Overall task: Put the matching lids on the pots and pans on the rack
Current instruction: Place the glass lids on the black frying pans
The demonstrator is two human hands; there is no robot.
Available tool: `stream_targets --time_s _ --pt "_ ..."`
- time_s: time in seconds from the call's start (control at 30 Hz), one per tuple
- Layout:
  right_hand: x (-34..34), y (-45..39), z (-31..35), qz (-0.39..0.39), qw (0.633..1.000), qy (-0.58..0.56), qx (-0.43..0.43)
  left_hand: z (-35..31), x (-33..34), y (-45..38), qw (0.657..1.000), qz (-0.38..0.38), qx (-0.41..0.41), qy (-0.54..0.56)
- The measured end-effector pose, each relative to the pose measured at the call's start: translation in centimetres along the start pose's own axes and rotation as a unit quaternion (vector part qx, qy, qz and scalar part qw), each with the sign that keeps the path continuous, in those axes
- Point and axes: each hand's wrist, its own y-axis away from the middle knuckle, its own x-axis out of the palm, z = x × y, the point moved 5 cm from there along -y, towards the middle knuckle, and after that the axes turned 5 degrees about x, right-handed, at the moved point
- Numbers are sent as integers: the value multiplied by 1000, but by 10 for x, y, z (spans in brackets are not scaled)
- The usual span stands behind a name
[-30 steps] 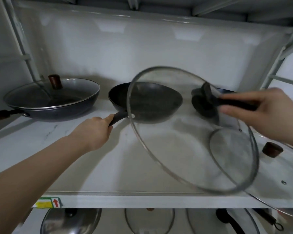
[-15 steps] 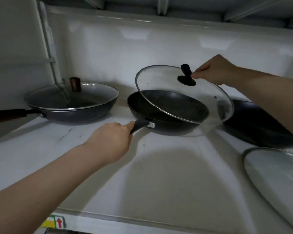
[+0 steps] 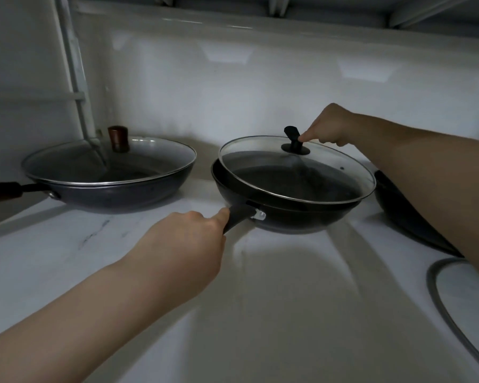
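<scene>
1. The left hand (image 3: pixel 187 244) is curled around the black handle (image 3: pixel 237 217) of the middle pan, just as it was half a second ago; the thumb lies along the top of the handle, pointing toward the pan.
2. The right hand (image 3: pixel 331 125) reaches in from the right with its fingers folded, and a fingertip (image 3: pixel 302 138) presses against the side of the lid's black knob (image 3: pixel 293 138). Half a second ago the same hand held that knob with the lid raised and tilted over the pan.
3. The white marbled shelf (image 3: pixel 260 313) carries everything here, with a glossy white back wall behind it.
4. The left pan (image 3: pixel 114 186) sits at the back left, already covered by a glass lid with a brown knob (image 3: pixel 118 138); it is unchanged.
5. The middle pan (image 3: pixel 288 214) stands right of it, a little apart, on the shelf.
6. The glass lid (image 3: pixel 296 170) has come down onto the middle pan. It sits skewed to the right: its right rim overhangs the pan, while a sliver of the pan's rim shows at the left.
7. A third dark pan (image 3: pixel 407 217) lies at the right, uncovered and mostly hidden behind the right forearm.
8. Another lid's metal rim (image 3: pixel 440 299) curves along the shelf at the lower right edge of view.
</scene>
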Motion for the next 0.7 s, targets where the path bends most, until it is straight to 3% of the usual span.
stream_targets --time_s 0.37,0.7 --pt "23 -6 6 44 998 48 4 2 3 1 1000 -24 -5 -7" --pt "27 -7 0 39 998 42 4 3 6 0 1000 -26 -8 -10"
